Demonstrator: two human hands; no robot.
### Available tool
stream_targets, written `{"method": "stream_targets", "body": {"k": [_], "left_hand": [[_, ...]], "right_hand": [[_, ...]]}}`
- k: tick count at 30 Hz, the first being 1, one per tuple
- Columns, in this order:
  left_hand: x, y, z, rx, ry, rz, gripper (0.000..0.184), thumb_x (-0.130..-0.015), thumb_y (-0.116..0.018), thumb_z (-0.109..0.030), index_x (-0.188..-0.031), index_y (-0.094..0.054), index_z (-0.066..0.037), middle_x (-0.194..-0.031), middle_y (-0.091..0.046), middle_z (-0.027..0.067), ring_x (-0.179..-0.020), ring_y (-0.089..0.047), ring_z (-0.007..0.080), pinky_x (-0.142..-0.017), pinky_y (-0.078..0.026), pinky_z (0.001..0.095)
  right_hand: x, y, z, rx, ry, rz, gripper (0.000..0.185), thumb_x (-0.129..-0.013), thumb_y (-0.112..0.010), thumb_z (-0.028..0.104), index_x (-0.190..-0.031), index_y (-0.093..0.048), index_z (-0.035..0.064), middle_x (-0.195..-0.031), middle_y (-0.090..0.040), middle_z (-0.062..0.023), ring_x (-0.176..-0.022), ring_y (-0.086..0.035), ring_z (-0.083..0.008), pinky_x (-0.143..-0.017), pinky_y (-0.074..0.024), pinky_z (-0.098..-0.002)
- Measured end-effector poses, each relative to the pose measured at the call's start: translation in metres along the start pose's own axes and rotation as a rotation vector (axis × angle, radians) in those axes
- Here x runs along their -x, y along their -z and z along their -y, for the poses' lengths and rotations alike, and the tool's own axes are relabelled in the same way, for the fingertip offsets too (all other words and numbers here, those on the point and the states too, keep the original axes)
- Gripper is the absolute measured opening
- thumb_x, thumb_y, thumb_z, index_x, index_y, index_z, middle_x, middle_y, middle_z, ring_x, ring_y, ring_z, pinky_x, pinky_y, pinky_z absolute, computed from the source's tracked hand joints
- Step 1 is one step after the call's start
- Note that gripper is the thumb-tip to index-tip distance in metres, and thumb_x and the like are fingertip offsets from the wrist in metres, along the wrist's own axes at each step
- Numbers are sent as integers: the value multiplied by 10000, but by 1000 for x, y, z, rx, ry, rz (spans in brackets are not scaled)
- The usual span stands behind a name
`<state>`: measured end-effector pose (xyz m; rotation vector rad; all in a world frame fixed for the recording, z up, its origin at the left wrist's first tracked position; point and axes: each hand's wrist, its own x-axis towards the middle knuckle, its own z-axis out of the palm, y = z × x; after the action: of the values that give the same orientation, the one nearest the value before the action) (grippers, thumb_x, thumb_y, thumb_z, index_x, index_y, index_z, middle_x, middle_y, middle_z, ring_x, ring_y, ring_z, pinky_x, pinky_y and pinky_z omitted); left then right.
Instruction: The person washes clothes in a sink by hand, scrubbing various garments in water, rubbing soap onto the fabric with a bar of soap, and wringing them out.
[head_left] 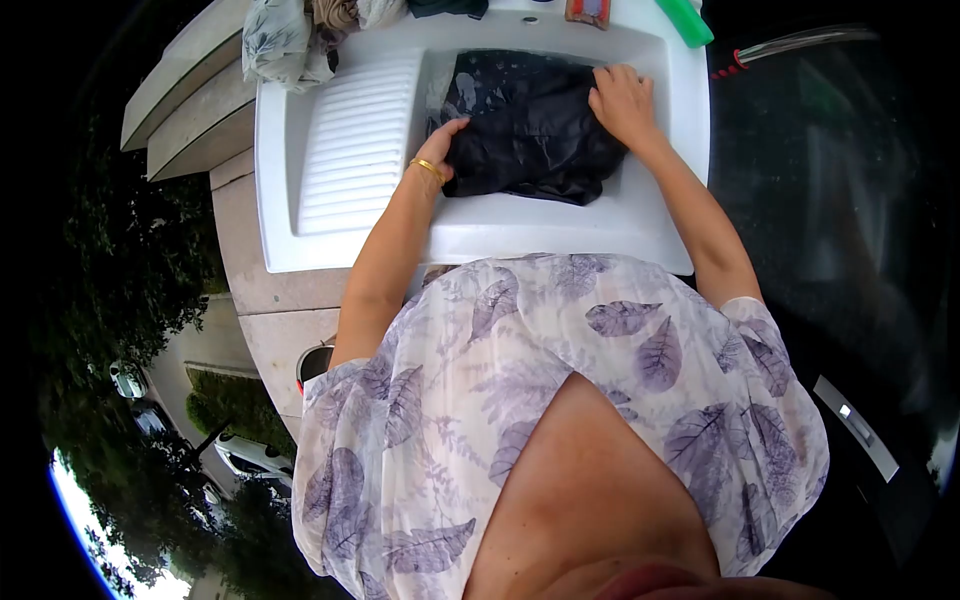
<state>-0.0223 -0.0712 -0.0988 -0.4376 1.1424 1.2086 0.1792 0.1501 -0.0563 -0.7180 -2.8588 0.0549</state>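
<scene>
A wet black garment (540,140) lies bunched in the basin of a white laundry sink (350,245), over dark water with some suds at the far left. My left hand (438,152), with a gold bracelet at the wrist, grips the garment's left edge. Its thumb rests on top, and its other fingers are mostly hidden by the cloth. At the upper right edge, my right hand (622,103) has its fingers bent over the cloth and closed on it. What kind of garment this is cannot be made out.
A ribbed washboard (355,140) is moulded into the sink's left side. Bundled cloths and a plastic bag (280,45) lie along the back left rim. A reddish-brown block-like item (588,11) and a green bottle-like object (686,20) stand at the back right. Dark glass is at right.
</scene>
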Motion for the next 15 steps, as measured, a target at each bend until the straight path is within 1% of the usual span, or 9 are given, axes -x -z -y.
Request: {"method": "stream_targets", "body": {"k": [1,3,4,6,7,8,11,12,15], "left_hand": [[-1,3,2,-29,-12,-2,307,-815,-595,-260,-1027,-597,-38,-1003,-640,119,-896,-629,253,-847,-495,384],[-5,4,2,-89,-46,-1,437,-793,-643,-221,-1165,-524,-26,-1091,-602,141,-936,-614,264,-855,-490,400],[-4,3,4,-130,-100,-74,539,-775,-666,-198,-1232,-434,-28,-1138,-563,153,-960,-601,273,-858,-487,410],[6,-8,6,-210,-224,-215,783,-740,-712,-152,-1364,-254,-34,-1232,-487,178,-1009,-574,293,-863,-482,432],[-5,5,6,-198,-207,-118,1012,-704,-744,-121,-1410,-20,-61,-1306,-384,202,-1059,-538,319,-872,-472,454],[-4,4,6,-196,-206,-145,981,-710,-737,-127,-1406,-49,-53,-1283,-410,199,-1050,-544,313,-867,-475,448],[3,-3,5,-154,-193,-146,901,-701,-728,-130,-1392,-161,-9,-1277,-419,218,-1084,-515,305,-910,-442,380],[-18,14,6,-156,-166,-105,870,-702,-721,-138,-1380,-191,-7,-1266,-432,208,-1076,-520,299,-892,-453,378],[-20,15,7,-119,-145,-62,814,-705,-714,-137,-1354,-241,-7,-1183,-501,185,-1029,-548,285,-875,-465,377]], "right_hand": [[4,2,3,-45,53,-79,337,-812,-536,260,-1117,-559,119,-1174,-529,-62,-1154,-444,-216,-880,-312,-522],[19,-9,5,128,117,73,388,-830,-487,281,-1199,-519,165,-1250,-495,-51,-1204,-413,-213,-897,-306,-539],[27,-16,7,214,148,149,416,-839,-463,292,-1240,-499,188,-1289,-478,-46,-1228,-397,-211,-906,-304,-548],[29,-18,8,187,95,292,438,-858,-413,320,-1284,-453,224,-1363,-401,-31,-1275,-343,-215,-962,-250,-556],[27,-17,6,176,69,359,450,-868,-388,334,-1306,-430,242,-1401,-362,-23,-1299,-316,-216,-990,-224,-559],[26,-18,5,77,65,278,404,-843,-452,285,-1229,-508,180,-1307,-465,-43,-1237,-388,-225,-968,-252,-547],[2,-2,-12,-33,36,164,328,-794,-524,218,-1102,-579,121,-1172,-556,-44,-1147,-456,-227,-934,-290,-505],[-5,6,-19,-192,78,-162,256,-734,-574,164,-977,-603,87,-1030,-596,-44,-1041,-497,-225,-875,-321,-465],[-41,46,-42,-152,-88,-555,273,-711,-584,172,-966,-591,75,-1011,-589,-58,-1012,-499,-228,-844,-331,-436]]}}
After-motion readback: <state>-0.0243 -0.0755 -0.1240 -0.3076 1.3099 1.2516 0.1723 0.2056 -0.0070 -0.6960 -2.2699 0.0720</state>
